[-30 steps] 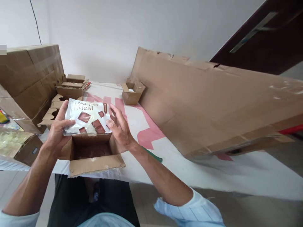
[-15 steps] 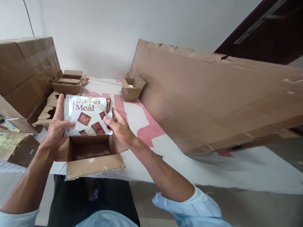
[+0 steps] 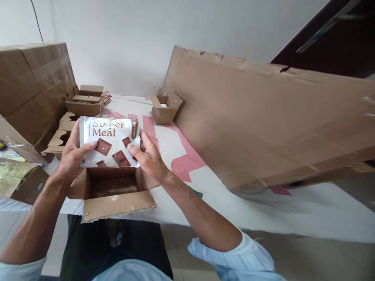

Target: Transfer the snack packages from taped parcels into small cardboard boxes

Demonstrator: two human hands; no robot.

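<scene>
Between my two hands I hold a white food pouch (image 3: 117, 136) with brown square pictures and the words "Su-per Meal". My left hand (image 3: 72, 154) grips its left edge, thumb across the front and fingers behind. On the right edge, my right hand (image 3: 149, 156) pinches it with the thumb in front; the fingers behind are partly hidden. Just below the pouch stands an open cardboard box (image 3: 120, 205) at the table's near edge, flaps folded out, and its brown inside shows no contents in the visible part.
Several small open cartons (image 3: 84, 106) line the left side beside a big cardboard box (image 3: 35, 86). A small open box (image 3: 164, 115) stands near the back. A large cardboard panel (image 3: 263, 125) leans along the right. A green object (image 3: 197, 192) lies by my right forearm.
My left thumb has moved further in over the pouch's front, and the left forefinger no longer points up beside it. The pouch stays in nearly the same place above the box.
</scene>
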